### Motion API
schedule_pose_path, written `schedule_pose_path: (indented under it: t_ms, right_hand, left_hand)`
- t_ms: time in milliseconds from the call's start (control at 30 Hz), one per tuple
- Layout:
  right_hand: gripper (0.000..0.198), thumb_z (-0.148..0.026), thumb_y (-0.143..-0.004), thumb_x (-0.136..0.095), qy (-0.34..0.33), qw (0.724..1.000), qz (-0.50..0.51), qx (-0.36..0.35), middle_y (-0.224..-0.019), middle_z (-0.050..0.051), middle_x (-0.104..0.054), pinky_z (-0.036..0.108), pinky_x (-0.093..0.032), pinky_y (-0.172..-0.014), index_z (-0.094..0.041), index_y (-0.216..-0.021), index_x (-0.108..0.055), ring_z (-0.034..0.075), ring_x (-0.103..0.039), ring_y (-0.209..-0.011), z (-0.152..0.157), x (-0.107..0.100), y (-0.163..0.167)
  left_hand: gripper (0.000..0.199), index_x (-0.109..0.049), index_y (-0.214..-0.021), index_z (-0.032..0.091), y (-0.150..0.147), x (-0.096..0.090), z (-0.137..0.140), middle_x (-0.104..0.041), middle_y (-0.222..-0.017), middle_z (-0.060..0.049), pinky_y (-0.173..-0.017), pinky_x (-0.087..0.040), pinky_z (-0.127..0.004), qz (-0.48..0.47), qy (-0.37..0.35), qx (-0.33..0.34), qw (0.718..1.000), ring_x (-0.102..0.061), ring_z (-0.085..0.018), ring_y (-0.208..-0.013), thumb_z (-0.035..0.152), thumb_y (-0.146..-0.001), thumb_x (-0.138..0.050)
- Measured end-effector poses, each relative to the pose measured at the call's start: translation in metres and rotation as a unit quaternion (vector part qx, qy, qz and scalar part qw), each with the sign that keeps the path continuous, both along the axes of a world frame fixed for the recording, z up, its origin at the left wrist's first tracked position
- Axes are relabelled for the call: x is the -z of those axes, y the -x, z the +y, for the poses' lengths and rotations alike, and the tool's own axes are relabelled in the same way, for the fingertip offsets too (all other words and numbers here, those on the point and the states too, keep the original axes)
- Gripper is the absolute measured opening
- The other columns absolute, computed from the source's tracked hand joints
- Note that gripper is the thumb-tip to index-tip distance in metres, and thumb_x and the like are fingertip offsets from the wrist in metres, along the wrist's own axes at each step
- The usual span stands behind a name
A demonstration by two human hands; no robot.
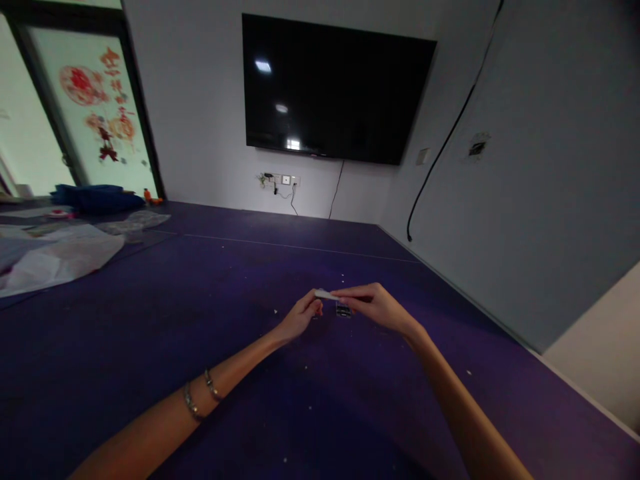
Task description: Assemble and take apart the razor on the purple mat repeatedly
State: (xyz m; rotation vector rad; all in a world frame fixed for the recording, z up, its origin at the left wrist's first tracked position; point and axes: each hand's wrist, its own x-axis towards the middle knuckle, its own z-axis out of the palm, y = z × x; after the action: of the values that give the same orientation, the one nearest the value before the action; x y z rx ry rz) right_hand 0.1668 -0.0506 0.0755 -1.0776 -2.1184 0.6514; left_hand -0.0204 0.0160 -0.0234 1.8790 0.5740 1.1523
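Observation:
Between my two hands is a small, flat whitish piece (326, 295), too small to name surely. My left hand (300, 316) has its fingers closed on the left end of the piece. On the other end, my right hand (373, 305) pinches it between thumb and fingertips. Just below the right fingertips, a small dark object with a light edge (343, 311) rests on the purple surface (225, 373); I cannot make out its kind. Two bracelets (191, 402) circle my left wrist.
Tiny white scraps (306, 367) dot the purple surface. White sheets and clear plastic (75, 250) lie at the left, with a dark blue cloth-like heap (95, 198) behind. A black cable (453, 127) hangs along the right wall. A television (335, 90) is mounted ahead.

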Motion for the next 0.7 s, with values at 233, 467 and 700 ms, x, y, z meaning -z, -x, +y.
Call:
schedule_pose_path:
  t_ms: [233,467,700]
  right_hand:
    - [0.032,-0.034,-0.082,-0.053,-0.018,1.0,-0.009,0.005,-0.082,0.004,-0.07,0.024,-0.043,-0.058,-0.021,-0.108,-0.066,0.012,-0.054,-0.063,0.001,-0.002,-0.005]
    - [0.033,-0.037,-0.08,-0.055,0.012,1.0,-0.022,0.002,-0.073,0.004,-0.068,0.023,-0.041,-0.055,-0.02,-0.106,-0.067,0.011,-0.052,-0.058,0.006,0.0,-0.016]
    - [0.034,-0.038,-0.08,-0.054,0.017,0.999,-0.028,0.003,-0.073,0.003,-0.067,0.024,-0.041,-0.055,-0.02,-0.105,-0.067,0.012,-0.052,-0.06,0.006,0.0,-0.019]
  left_hand:
    - [0.024,-0.05,-0.085,0.016,-0.001,0.003,0.001,-0.046,-0.07,0.001,-0.067,-0.035,-0.025,0.002,0.006,0.008,1.0,-0.044,-0.011,-0.067,0.037,-0.088,-0.038]
    - [0.027,-0.052,-0.081,0.016,-0.001,0.003,0.001,-0.047,-0.067,0.001,-0.064,-0.035,-0.024,-0.021,0.041,0.005,0.999,-0.044,-0.011,-0.064,0.04,-0.086,-0.042]
    - [0.03,-0.051,-0.088,0.016,-0.004,0.005,-0.001,-0.048,-0.062,0.003,-0.056,-0.035,-0.021,-0.056,0.103,0.026,0.993,-0.047,-0.008,-0.057,0.045,-0.083,-0.048]
